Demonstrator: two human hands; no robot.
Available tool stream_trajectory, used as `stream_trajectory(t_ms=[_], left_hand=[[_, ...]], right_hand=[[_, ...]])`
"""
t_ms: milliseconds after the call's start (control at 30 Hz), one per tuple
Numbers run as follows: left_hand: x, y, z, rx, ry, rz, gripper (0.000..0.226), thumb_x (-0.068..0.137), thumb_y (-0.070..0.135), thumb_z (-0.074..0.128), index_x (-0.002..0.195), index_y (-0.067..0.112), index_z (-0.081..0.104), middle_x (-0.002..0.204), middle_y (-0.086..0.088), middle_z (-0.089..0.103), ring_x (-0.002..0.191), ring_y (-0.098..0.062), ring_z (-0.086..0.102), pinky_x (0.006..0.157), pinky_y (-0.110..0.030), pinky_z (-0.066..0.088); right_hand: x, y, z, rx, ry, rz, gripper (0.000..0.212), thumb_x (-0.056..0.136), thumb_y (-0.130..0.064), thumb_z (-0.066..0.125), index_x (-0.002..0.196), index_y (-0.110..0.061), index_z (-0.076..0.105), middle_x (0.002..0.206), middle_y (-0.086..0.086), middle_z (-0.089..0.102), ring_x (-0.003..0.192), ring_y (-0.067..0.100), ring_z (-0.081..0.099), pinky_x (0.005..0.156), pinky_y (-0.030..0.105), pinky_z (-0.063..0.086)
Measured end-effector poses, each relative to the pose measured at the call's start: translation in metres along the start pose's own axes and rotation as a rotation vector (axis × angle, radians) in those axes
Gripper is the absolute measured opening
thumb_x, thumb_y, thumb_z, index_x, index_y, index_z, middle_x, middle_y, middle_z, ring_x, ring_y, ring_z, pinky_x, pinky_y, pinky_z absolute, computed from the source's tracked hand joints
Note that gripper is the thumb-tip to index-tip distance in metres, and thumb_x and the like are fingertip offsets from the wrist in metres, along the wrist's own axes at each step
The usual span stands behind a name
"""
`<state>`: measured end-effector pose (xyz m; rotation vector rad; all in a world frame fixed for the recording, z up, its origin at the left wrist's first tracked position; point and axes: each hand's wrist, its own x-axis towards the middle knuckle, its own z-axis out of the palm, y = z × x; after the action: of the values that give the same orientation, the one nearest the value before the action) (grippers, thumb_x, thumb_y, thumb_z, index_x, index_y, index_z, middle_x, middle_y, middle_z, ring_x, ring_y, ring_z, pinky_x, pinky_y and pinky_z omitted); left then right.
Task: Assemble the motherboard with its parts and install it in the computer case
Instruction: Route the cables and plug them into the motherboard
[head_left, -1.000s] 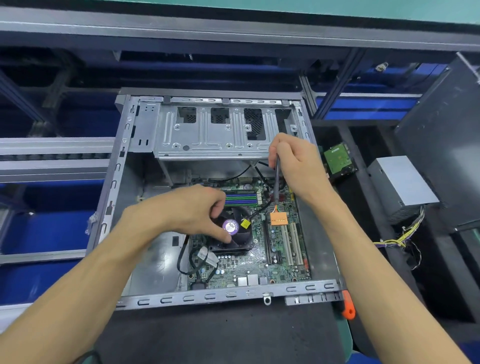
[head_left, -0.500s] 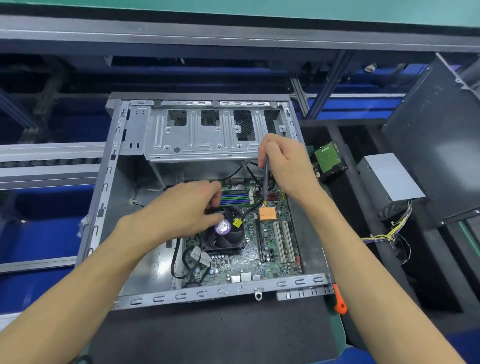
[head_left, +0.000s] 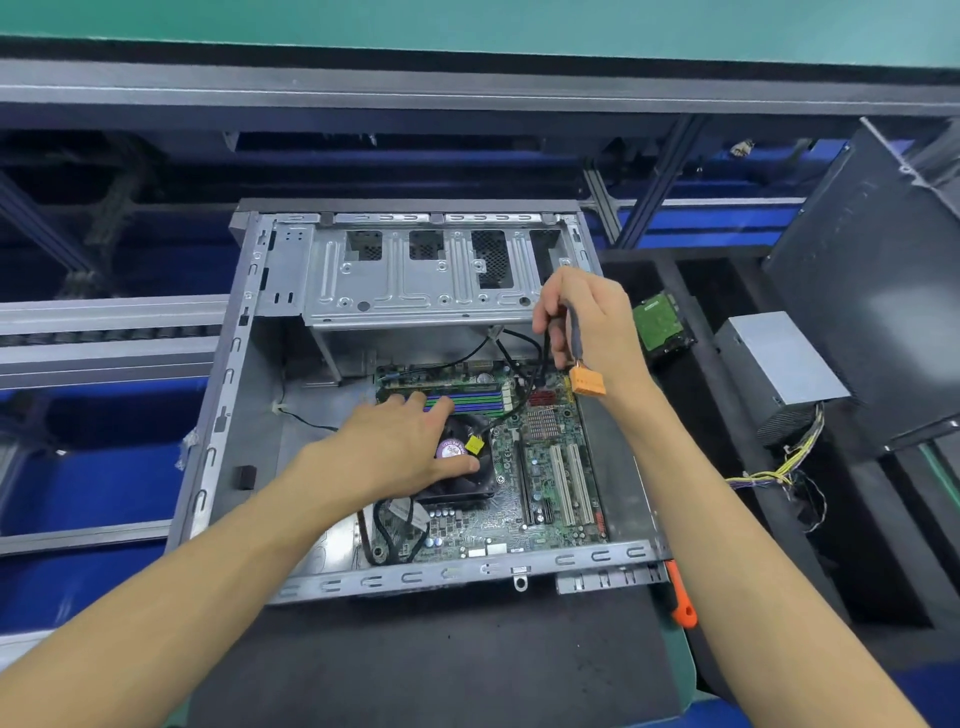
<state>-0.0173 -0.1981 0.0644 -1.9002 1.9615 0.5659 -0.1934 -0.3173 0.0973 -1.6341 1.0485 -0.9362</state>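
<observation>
motherboard (head_left: 524, 467) in one case (head_left: 234, 415): left hand (head_left: 400, 447) fingers flat on fan (head_left: 467, 467), right hand (head_left: 592, 322) pinching one cable (head_left: 574, 332).

- At my three o'clock a grey power supply box (head_left: 779, 364) sits on the dark bench, its yellow and black wire bundle (head_left: 779, 470) trailing toward five o'clock.
- Just left of it, a bare hard drive (head_left: 661, 323) lies with its green circuit board up.
- At four o'clock an orange tool handle (head_left: 680, 603) pokes out.
- A dark grey side panel (head_left: 872, 280) leans at two o'clock.
- A black mat (head_left: 441, 660) spreads at six o'clock.
</observation>
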Motion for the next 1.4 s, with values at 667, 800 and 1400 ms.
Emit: stream_trajectory(t_ms=[667, 800, 1400], left_hand=[[-0.006, -0.050, -0.020, 0.028, -0.003, -0.269, 0.046, 0.099, 0.055, 0.043, 0.137, 0.030, 0.047, 0.138, 0.000, 0.055, 0.123, -0.026, 0.053, 0.103, -0.055, 0.036], [0.005, -0.040, -0.022, -0.016, -0.002, -0.155, 0.053, 0.101, 0.041, 0.044, 0.149, 0.023, 0.032, 0.147, -0.007, 0.043, 0.129, -0.029, 0.050, 0.105, -0.054, 0.038], [0.004, -0.062, -0.018, -0.526, -0.213, -0.358, 0.067, 0.088, -0.003, 0.069, 0.145, 0.006, 0.035, 0.084, -0.023, 0.074, 0.064, -0.032, 0.071, 0.066, -0.041, 0.063]], right_hand=[[-0.003, -0.004, 0.003, -0.057, 0.000, -0.009, 0.043, 0.090, -0.024, 0.037, 0.053, -0.032, 0.057, 0.069, 0.031, 0.057, 0.044, 0.023, 0.043, 0.046, 0.037, 0.036], [-0.003, -0.003, 0.000, 0.037, 0.010, 0.033, 0.044, 0.093, -0.022, 0.039, 0.054, -0.030, 0.058, 0.065, 0.024, 0.061, 0.044, 0.017, 0.043, 0.047, 0.029, 0.036], [-0.004, -0.004, -0.001, -0.069, -0.027, -0.030, 0.042, 0.092, -0.020, 0.040, 0.056, -0.025, 0.060, 0.068, 0.029, 0.058, 0.042, 0.017, 0.042, 0.047, 0.027, 0.034]])
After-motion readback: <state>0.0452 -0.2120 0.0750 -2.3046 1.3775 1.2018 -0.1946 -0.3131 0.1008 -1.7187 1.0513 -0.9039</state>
